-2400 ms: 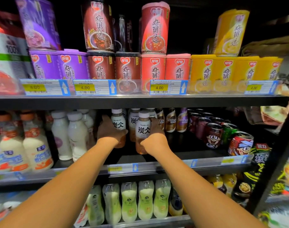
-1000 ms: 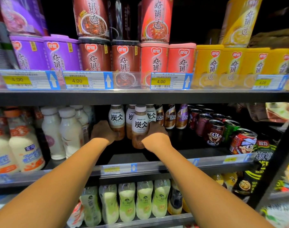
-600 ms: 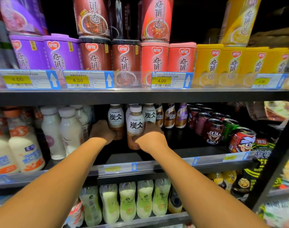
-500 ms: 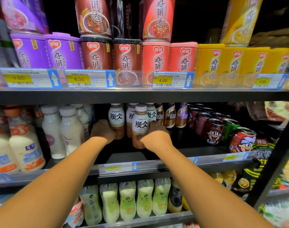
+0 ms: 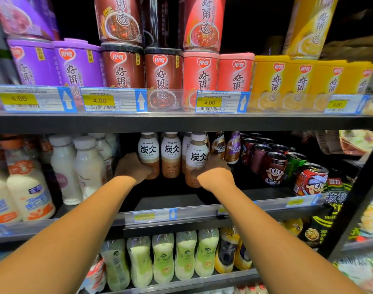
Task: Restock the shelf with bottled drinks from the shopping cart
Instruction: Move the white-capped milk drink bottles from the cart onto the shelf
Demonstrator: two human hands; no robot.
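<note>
A: What takes up most of the view?
B: The shelf (image 5: 181,200), its front edge carrying price tags, with white milk bottles (image 5: 75,166) toward its left end and cans (image 5: 272,166) toward its right.

A: And the hands?
B: Both reach into the middle. The left hand (image 5: 132,166) curls round the base of the left latte (image 5: 148,154). The right hand (image 5: 215,172) grips the front latte (image 5: 197,160), upright, nearer the front edge than the row behind it.

A: Between them?
B: A middle latte (image 5: 171,155) stands untouched, just beside the left one.
</note>
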